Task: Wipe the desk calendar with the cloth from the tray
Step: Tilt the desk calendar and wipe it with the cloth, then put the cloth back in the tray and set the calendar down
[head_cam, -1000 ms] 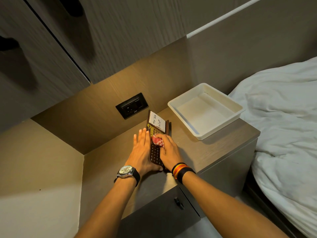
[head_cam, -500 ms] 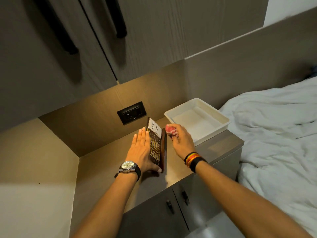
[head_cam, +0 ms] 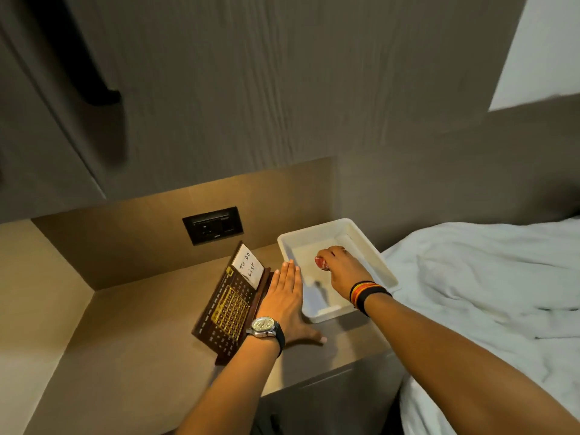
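The dark brown desk calendar (head_cam: pixel 230 307) with gold date blocks and a white "To Do List" note stands tilted on the nightstand top. My left hand (head_cam: pixel 287 301), fingers straight and together, lies flat against the calendar's right side. The red-and-white cloth (head_cam: pixel 321 263) is bunched in my right hand (head_cam: pixel 343 271), which reaches down inside the white tray (head_cam: pixel 373 255) to the right of the calendar. Most of the cloth is hidden by my fingers.
A black wall socket (head_cam: pixel 213 225) sits behind the calendar. A bed with white sheets (head_cam: pixel 489 293) borders the nightstand (head_cam: pixel 157 350) on the right. Cabinet doors with a dark handle (head_cam: pixel 94 80) hang above. A drawer front lies below the top's front edge.
My right hand left the calendar face with the cloth and moved right into the tray. My left hand shifted from the calendar's left side to its right side. The camera view tilted.
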